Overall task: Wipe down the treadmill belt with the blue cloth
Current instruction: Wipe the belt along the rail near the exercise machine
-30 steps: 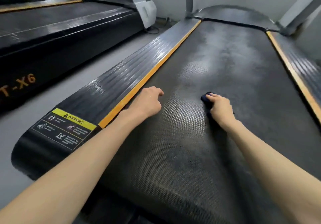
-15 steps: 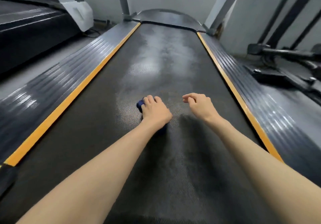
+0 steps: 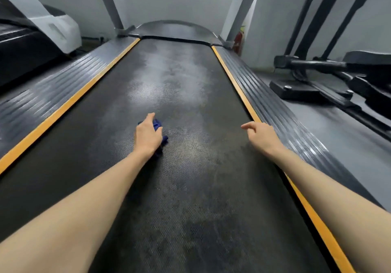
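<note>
The treadmill belt [image 3: 186, 188] is black and textured, with a pale grey smeared patch up its middle. My left hand [image 3: 147, 135] rests on the belt just left of centre and grips a bunched dark blue cloth [image 3: 157, 124], most of which is hidden under the palm. My right hand [image 3: 261, 135] hovers near the belt's right edge, beside the orange stripe [image 3: 234, 82]. Its fingers are loosely curled and hold nothing.
Ribbed grey side rails flank the belt on the left [image 3: 53, 90] and on the right [image 3: 275, 111]. Two grey uprights rise at the far end. Another treadmill [image 3: 25, 46] stands to the left, a black exercise machine [image 3: 338, 77] to the right, and a red extinguisher [image 3: 238, 41] by the wall.
The cloth passed from my right hand to my left hand. My right hand moved away to the belt's right edge, and my view swung right along the belt.
</note>
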Action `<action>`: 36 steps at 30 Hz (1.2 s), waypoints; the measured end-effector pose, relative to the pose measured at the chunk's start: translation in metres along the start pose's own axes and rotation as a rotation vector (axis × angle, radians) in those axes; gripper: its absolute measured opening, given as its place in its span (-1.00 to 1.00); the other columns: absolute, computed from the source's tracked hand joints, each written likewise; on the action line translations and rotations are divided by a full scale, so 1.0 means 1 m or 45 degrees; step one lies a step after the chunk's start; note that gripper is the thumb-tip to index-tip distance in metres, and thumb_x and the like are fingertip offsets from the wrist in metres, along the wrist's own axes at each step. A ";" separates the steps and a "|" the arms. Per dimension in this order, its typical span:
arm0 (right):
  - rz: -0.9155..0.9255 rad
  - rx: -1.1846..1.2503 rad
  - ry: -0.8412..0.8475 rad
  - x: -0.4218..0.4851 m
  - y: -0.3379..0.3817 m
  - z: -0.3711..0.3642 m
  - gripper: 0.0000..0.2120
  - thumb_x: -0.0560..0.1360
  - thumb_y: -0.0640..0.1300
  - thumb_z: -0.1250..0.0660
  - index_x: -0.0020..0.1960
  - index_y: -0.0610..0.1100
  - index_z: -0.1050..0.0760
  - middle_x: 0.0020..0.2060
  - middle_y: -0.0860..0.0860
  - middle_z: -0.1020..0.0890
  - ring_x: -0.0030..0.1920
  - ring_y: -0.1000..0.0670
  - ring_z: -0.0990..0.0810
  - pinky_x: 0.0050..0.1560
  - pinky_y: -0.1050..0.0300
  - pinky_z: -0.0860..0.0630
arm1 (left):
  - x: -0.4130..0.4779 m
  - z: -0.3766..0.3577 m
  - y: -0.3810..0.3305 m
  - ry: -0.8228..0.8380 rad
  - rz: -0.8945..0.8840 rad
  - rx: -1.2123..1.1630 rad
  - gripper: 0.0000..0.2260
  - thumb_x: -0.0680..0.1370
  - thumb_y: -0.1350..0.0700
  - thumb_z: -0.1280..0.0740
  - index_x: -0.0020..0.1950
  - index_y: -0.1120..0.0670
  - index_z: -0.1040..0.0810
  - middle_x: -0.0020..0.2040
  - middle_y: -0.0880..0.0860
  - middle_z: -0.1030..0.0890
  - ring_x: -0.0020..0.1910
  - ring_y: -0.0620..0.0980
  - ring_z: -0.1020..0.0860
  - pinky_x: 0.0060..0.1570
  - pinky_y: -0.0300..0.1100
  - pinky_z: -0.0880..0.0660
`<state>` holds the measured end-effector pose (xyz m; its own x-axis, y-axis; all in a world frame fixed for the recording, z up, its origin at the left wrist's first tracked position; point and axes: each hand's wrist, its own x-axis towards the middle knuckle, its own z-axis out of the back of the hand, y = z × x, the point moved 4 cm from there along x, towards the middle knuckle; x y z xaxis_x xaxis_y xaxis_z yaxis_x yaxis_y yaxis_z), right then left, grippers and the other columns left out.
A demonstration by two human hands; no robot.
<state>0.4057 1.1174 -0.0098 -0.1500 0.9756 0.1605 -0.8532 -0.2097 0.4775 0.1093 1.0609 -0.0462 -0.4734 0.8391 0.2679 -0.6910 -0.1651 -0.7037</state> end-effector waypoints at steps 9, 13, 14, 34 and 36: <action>0.011 -0.363 0.139 0.032 -0.082 0.015 -0.56 0.61 -0.08 -0.06 0.45 -0.18 -0.22 0.44 -0.12 -0.27 0.43 -0.09 -0.24 0.40 0.02 -0.16 | 0.024 -0.050 -0.049 0.110 0.015 0.279 -0.63 0.53 0.30 -0.18 0.33 0.12 -0.44 0.32 0.15 -0.46 0.30 0.18 -0.40 0.23 -0.02 -0.32; 0.071 -0.361 0.031 0.028 -0.087 0.011 -0.55 0.61 -0.02 -0.03 0.47 -0.12 -0.21 0.44 -0.06 -0.28 0.42 -0.06 -0.26 0.42 0.00 -0.19 | -0.024 -0.125 -0.127 0.519 -0.582 0.108 -0.67 0.45 0.33 -0.28 0.21 0.17 -0.50 0.19 0.12 -0.55 0.21 0.11 -0.47 0.13 -0.03 -0.42; 0.067 -0.362 0.028 0.028 -0.087 0.011 -0.55 0.61 0.00 -0.02 0.47 -0.11 -0.20 0.44 -0.05 -0.28 0.42 -0.06 -0.26 0.42 -0.01 -0.19 | -0.033 -0.138 -0.141 0.578 -0.726 0.131 -0.69 0.42 0.35 -0.29 0.16 0.19 -0.50 0.14 0.12 -0.55 0.18 0.10 -0.47 0.09 -0.02 -0.42; 0.069 -0.408 -0.035 0.027 -0.088 0.007 -0.54 0.62 -0.01 0.04 0.49 -0.08 -0.12 0.48 -0.02 -0.20 0.47 -0.01 -0.14 0.45 0.02 -0.06 | 0.013 -0.161 -0.139 0.584 -1.183 0.088 -0.75 0.53 0.26 -0.30 0.19 0.12 -0.61 0.23 0.05 -0.58 0.24 -0.01 -0.50 0.29 -0.20 -0.35; 0.059 -0.416 -0.037 0.025 -0.086 0.008 -0.54 0.61 -0.01 0.05 0.50 -0.08 -0.11 0.48 -0.01 -0.19 0.48 0.00 -0.13 0.45 0.03 -0.04 | 0.026 -0.155 -0.131 0.546 -1.331 0.172 -0.72 0.49 0.32 -0.27 0.15 0.16 -0.62 0.18 0.12 -0.60 0.21 0.04 -0.53 0.26 -0.18 -0.38</action>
<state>0.4795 1.1597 -0.0405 -0.1820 0.9623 0.2022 -0.9617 -0.2170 0.1673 0.2724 1.1851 -0.0490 0.5770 0.7025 0.4166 -0.7031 0.6868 -0.1843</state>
